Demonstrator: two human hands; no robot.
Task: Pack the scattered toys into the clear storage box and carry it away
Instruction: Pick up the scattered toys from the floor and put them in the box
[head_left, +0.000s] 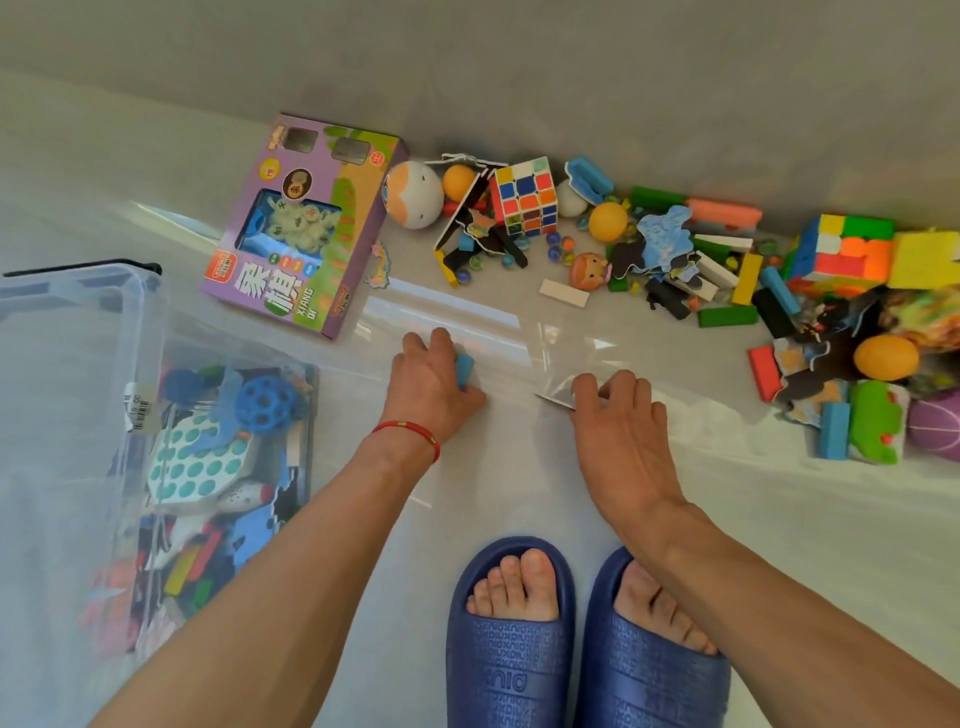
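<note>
The clear storage box (136, 304) stands on the floor at the left, holding several toys such as a blue holed ball (264, 404) and a dotted foam piece (195, 465). My left hand (428, 387) grips a small blue block (465, 370) just above the floor at centre. My right hand (621, 423) pinches the near edge of a clear plastic bag (563, 348) lying on the floor. Scattered toys lie along the wall: a purple chess set box (306, 228), a white and orange ball (414, 195), a puzzle cube (524, 195) and a bigger puzzle cube (841, 252).
Marbles, foam puzzle pieces, coloured wooden blocks and orange balls (885, 357) spread from the centre to the right edge. The grey wall (519, 78) runs behind them. My feet in blue slippers (511, 639) stand on the pale floor just behind my hands.
</note>
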